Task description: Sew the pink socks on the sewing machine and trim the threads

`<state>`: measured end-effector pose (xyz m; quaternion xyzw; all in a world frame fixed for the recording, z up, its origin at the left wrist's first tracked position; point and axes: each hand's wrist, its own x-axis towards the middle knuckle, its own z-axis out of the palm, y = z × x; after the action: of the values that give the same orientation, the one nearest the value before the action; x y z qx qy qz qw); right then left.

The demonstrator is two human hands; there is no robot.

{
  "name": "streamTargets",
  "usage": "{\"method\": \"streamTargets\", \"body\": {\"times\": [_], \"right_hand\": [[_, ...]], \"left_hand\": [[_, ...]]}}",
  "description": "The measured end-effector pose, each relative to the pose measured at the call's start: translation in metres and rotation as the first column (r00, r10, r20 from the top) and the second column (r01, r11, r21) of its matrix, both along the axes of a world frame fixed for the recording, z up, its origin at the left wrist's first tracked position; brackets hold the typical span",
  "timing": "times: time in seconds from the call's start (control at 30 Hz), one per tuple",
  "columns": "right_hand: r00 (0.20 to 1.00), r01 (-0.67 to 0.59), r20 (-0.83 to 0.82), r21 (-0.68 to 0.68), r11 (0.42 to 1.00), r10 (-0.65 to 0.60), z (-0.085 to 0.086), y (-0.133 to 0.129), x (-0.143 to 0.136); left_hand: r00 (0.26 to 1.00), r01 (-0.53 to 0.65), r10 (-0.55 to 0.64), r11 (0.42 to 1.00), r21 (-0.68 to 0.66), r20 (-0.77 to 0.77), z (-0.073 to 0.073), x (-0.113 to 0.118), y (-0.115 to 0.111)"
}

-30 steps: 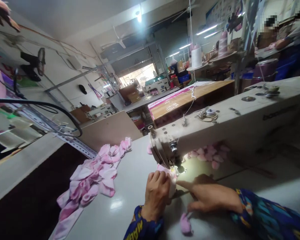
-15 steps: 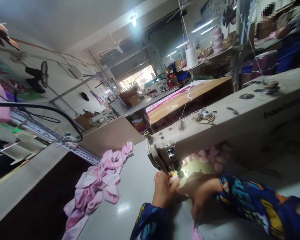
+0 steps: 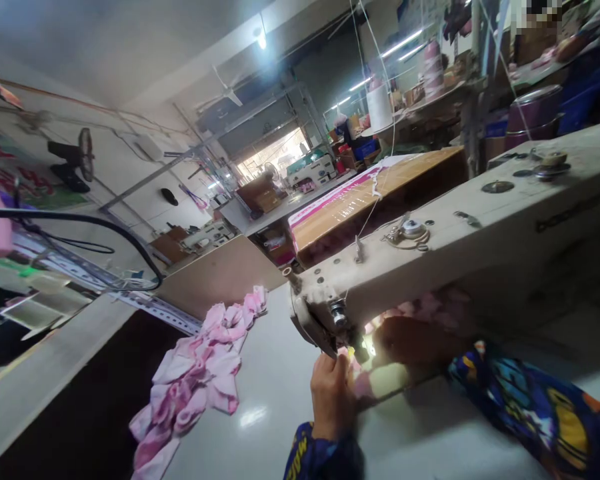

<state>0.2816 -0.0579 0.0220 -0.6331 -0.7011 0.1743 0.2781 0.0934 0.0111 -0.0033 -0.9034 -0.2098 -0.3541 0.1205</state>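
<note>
A white sewing machine (image 3: pixel 380 267) spans the right side, its lamp lighting the spot under the needle. My left hand (image 3: pixel 330 393) is closed at the needle area, fingers curled on a small pink fabric piece (image 3: pixel 344 351) that is mostly hidden by the hand and machine head. My right hand (image 3: pixel 420 343) reaches beneath the machine arm, beside a heap of small pink pieces (image 3: pixel 437 308). Its fingers are blurred and in shadow, so what they touch cannot be made out.
Left of the machine, a pile of pink cloth pieces (image 3: pixel 200 373) lies along the table (image 3: pixel 265 373). A cardboard box (image 3: pixel 380 193) stands behind the machine. White thread cone (image 3: pixel 379 110) hangs above on a stand. A black cable (image 3: pixel 105 217) arcs at left.
My right hand has moved away from my left hand, rightward and deeper under the machine arm toward the pink heap. My left hand stays near the needle. The view has shifted slightly.
</note>
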Motion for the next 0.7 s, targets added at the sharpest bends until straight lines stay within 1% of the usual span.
{"method": "streamTargets", "body": {"times": [0.1, 0.17, 0.23, 0.3, 0.4, 0.53, 0.63, 0.7], "right_hand": [[0.994, 0.113, 0.011, -0.102, 0.988, -0.113, -0.005, 0.007, 0.003], [0.984, 0.180, 0.034, -0.133, 0.975, -0.177, -0.006, 0.007, -0.001], [0.975, 0.217, 0.073, -0.140, 0.966, -0.208, -0.005, 0.005, -0.008], [0.965, 0.238, 0.144, -0.118, 0.964, -0.220, -0.003, 0.003, -0.015], [0.937, 0.263, 0.249, -0.038, 0.964, -0.246, -0.003, 0.001, -0.022], [0.914, 0.295, 0.285, 0.028, 0.955, -0.291, -0.003, 0.001, -0.029], [0.896, 0.321, 0.300, 0.070, 0.945, -0.327, 0.001, -0.001, -0.032], [0.895, 0.325, 0.295, 0.078, 0.942, -0.333, 0.005, -0.003, -0.033]], "left_hand": [[1.000, -0.001, 0.001, 0.999, 0.034, 0.000, 0.002, 0.002, -0.001], [1.000, -0.004, 0.004, 0.999, 0.040, 0.007, 0.003, 0.004, -0.002], [1.000, -0.003, 0.003, 0.999, 0.043, 0.008, 0.003, 0.005, -0.002], [1.000, 0.002, -0.003, 0.999, 0.052, 0.010, 0.002, 0.006, -0.002], [1.000, 0.013, -0.015, 0.998, 0.063, 0.022, 0.001, 0.006, -0.002], [1.000, 0.002, -0.004, 0.998, 0.060, 0.027, 0.002, 0.007, -0.003], [0.999, -0.008, 0.005, 0.997, 0.074, 0.032, 0.004, 0.008, -0.004], [0.999, -0.001, -0.001, 0.999, 0.055, 0.047, 0.005, 0.008, -0.005]]}}
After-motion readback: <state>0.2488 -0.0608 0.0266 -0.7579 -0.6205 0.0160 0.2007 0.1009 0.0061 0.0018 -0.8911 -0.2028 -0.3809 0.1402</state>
